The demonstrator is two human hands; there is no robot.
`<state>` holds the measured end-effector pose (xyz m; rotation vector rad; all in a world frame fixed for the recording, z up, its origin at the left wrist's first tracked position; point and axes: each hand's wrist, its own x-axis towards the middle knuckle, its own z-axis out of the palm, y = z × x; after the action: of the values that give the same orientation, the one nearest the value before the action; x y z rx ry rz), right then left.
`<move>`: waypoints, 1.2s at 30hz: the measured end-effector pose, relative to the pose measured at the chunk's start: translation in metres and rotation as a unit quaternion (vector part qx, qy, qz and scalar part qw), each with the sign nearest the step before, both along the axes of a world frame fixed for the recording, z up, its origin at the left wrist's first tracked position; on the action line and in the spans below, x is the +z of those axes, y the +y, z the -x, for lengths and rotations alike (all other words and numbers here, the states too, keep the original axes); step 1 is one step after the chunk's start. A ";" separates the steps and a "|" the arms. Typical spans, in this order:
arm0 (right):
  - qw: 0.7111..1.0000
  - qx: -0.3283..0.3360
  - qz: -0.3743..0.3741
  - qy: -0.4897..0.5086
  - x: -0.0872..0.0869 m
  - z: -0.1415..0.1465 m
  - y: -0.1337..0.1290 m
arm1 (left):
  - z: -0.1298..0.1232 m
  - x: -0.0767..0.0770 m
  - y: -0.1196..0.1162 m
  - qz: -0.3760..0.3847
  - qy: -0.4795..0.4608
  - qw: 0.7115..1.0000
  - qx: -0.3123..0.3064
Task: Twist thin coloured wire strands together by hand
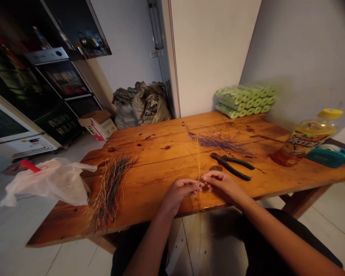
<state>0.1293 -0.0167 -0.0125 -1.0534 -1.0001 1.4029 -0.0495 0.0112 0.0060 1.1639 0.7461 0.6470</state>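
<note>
Thin yellow wires point(198, 161) run upright between my fingertips, over the near edge of the wooden table, with loose ends hanging below. My left hand point(182, 191) is closed in a pinch on these wires. Close beside it, my right hand point(218, 182) also pinches at the same strands, its fingertips almost touching the left ones. Pliers point(232, 164) with dark handles lie just beyond my right hand. Farther back is a loose spread of purple and blue wires point(218, 142). A thick bundle of multicoloured wires point(112, 189) lies at the left.
On the wooden table point(152, 165), a drink bottle point(304, 138) with a yellow cap and a teal tape dispenser point(326, 155) stand at the right. Stacked green-wrapped rolls point(244, 100) sit at the back. A white plastic bag point(54, 182) rests at the left end. Filled sacks point(143, 103) stand behind.
</note>
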 end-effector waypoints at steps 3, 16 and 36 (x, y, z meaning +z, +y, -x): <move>0.998 0.025 -0.022 -0.045 -0.002 0.004 0.000 | -0.002 -0.001 -0.001 0.010 0.003 1.000 -0.020; 0.990 0.115 0.017 0.080 0.007 0.005 -0.009 | -0.004 -0.001 0.001 -0.030 0.008 0.999 -0.024; 0.996 0.073 -0.007 0.052 0.010 0.016 -0.010 | -0.005 -0.005 0.001 0.005 0.023 0.999 -0.027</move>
<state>0.1134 -0.0265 -0.0022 -0.9017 -1.0256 1.5513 -0.0446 0.0120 0.0006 1.1894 0.7537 0.5731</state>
